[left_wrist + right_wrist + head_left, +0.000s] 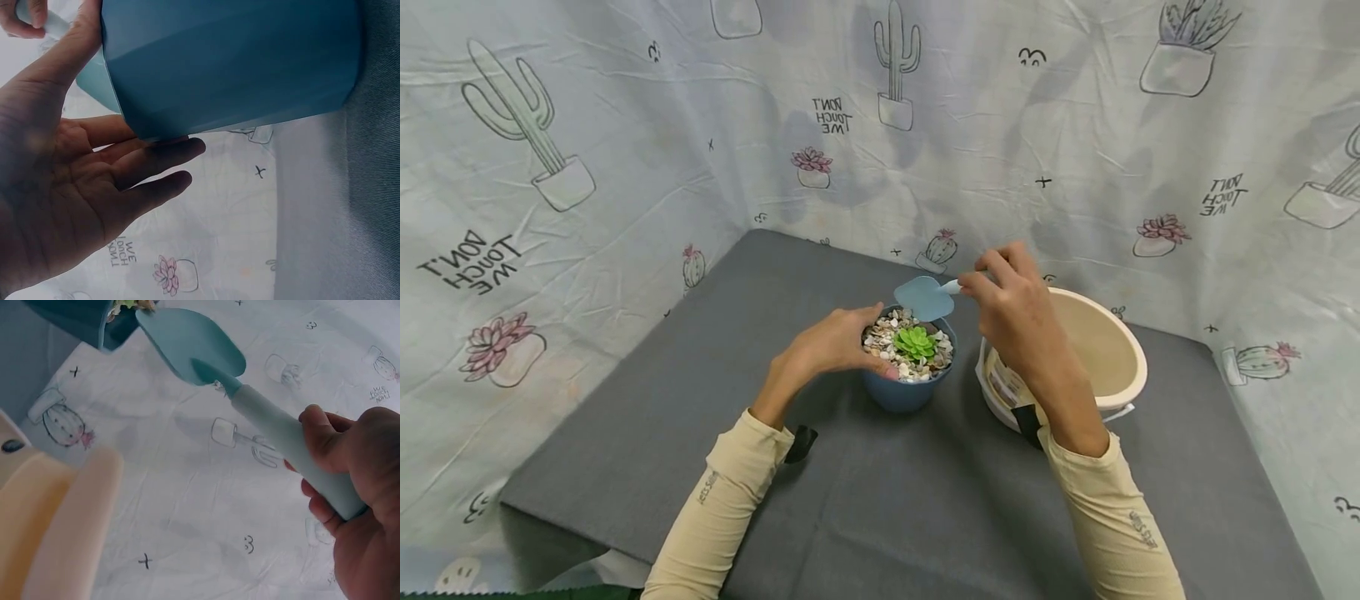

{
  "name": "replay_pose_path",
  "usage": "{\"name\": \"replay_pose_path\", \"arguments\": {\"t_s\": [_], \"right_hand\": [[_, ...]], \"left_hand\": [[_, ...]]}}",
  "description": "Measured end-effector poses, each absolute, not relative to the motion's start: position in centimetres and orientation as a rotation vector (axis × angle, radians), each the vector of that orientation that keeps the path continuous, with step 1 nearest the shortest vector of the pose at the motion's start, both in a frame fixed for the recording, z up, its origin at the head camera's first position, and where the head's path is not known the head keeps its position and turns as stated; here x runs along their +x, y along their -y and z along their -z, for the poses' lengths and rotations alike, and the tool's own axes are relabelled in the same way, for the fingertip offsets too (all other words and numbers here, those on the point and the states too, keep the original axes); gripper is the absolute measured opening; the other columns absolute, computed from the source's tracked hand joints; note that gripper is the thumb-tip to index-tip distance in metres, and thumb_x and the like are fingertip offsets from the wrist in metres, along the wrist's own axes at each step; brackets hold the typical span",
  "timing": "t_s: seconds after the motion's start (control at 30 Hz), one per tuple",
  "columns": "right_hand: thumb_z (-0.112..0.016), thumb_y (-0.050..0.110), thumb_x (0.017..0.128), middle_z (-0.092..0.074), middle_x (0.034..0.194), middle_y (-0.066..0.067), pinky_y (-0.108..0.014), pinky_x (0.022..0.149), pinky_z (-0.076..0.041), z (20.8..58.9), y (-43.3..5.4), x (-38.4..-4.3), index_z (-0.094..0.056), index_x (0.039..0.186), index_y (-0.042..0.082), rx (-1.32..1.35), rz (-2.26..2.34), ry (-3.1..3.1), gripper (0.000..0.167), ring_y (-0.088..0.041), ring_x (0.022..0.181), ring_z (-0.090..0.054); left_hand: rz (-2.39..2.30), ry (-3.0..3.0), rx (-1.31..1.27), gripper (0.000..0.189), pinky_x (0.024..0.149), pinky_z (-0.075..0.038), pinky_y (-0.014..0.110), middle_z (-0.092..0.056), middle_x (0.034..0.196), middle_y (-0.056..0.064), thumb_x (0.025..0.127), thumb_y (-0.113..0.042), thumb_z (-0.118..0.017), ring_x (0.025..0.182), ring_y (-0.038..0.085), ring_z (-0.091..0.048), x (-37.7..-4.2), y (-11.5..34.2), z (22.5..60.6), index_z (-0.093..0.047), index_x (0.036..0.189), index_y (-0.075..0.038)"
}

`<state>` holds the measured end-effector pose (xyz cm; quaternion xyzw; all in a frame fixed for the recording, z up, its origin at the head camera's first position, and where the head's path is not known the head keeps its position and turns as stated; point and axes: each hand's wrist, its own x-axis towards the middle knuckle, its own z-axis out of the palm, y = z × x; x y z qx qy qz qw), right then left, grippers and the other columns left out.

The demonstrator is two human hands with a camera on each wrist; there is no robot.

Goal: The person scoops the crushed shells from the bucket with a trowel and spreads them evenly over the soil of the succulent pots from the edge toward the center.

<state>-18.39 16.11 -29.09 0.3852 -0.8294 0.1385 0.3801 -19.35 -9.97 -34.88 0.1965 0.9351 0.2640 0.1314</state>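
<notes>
A blue flower pot stands on the grey cloth, filled with pale pebbles around a small green succulent. My left hand holds the pot at its left side, thumb at the near rim and fingers round the far side. In the left wrist view the pot's smooth wall lies against the fingers. My right hand grips a light blue hand trowel by its pale handle. The trowel's blade tilts down over the pot's back rim, its tip right at the pebbles.
A cream bucket with a white handle stands right of the pot, partly behind the right forearm. Behind the grey-covered table hangs a white curtain printed with cacti. The table's left edge shows.
</notes>
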Motion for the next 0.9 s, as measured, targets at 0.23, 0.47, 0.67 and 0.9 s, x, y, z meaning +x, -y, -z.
{"name": "replay_pose_path", "arguments": {"t_s": [0.23, 0.47, 0.67, 0.9], "right_hand": [[-0.072, -0.006, 0.092, -0.067, 0.091, -0.022, -0.048, 0.083, -0.051, 28.5, -18.7, -17.4, -0.078, 0.092, -0.006, 0.835, -0.386, 2.046, 0.006, -0.043, 0.094, -0.056], [-0.07, -0.008, 0.091, -0.066, 0.084, -0.03, -0.05, 0.081, -0.036, 26.9, -24.3, -16.2, -0.075, 0.089, -0.014, 0.521, -0.576, 2.023, 0.008, -0.05, 0.089, -0.051], [-0.068, -0.012, 0.086, -0.067, 0.085, -0.033, -0.053, 0.079, -0.037, 26.6, -29.0, -15.5, -0.075, 0.088, -0.014, 0.299, -0.412, 2.251, 0.008, -0.051, 0.087, -0.049], [-0.07, -0.006, 0.082, -0.071, 0.083, -0.031, -0.055, 0.073, -0.044, 30.2, -31.1, -17.5, -0.078, 0.085, -0.009, 0.295, -0.216, 2.606, 0.01, -0.046, 0.075, -0.053]], "left_hand": [[-0.721, -2.738, 0.531, 0.118, 0.126, -0.036, 0.055, -0.026, 0.174, 0.013, 0.082, -0.056, -0.085, 0.16, 0.034, -0.031, -18.7, 9.3, 34.8, -0.02, 0.167, -0.008], [-0.656, -2.845, 0.43, 0.121, 0.121, -0.041, 0.057, -0.032, 0.171, 0.018, 0.081, -0.066, -0.082, 0.156, 0.039, -0.037, -17.0, 8.2, 34.6, -0.023, 0.166, -0.003], [-0.543, -2.954, 0.386, 0.12, 0.117, -0.045, 0.059, -0.038, 0.167, 0.023, 0.081, -0.068, -0.08, 0.149, 0.046, -0.046, -15.5, 6.3, 33.7, -0.029, 0.164, 0.001], [-0.719, -2.989, 0.815, 0.104, 0.12, -0.045, 0.053, -0.033, 0.17, 0.018, 0.085, -0.06, -0.078, 0.153, 0.036, -0.044, -14.8, -0.1, 32.1, -0.034, 0.164, -0.009]]}}
